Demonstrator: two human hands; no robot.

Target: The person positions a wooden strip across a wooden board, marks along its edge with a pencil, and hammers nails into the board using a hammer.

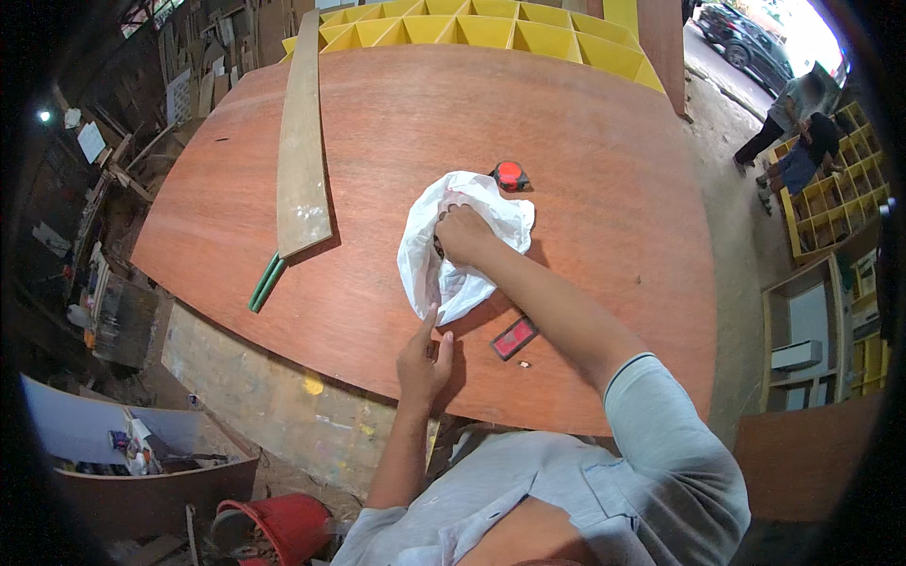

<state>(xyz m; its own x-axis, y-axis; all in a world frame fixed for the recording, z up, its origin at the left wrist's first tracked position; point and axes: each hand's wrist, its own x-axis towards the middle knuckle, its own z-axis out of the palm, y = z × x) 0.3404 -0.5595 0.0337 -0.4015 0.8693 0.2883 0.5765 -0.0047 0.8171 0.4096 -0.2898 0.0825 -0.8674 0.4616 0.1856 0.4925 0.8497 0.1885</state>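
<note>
A white plastic bag (415,247) lies with its mouth spread on a reddish-brown wooden board. Inside its mouth is my right hand (462,236), fingers curled closed and pointing down; their tips and whatever they grip are hidden. Small dark contents show beside the knuckles but are too indistinct to name. At the bag's near edge is my left hand (425,363), index finger stretched out against the plastic and thumb apart. Just beyond the bag sits a red and black tape measure (511,176). Under my right forearm lies a flat red block with a dark border (513,338).
A long wooden plank (304,141) and two green rods (267,283) lie on the left of the board (604,236). A yellow lattice frame (472,33) stands beyond it. A red bucket (283,528) is at lower left. Two people (797,127) stand far right.
</note>
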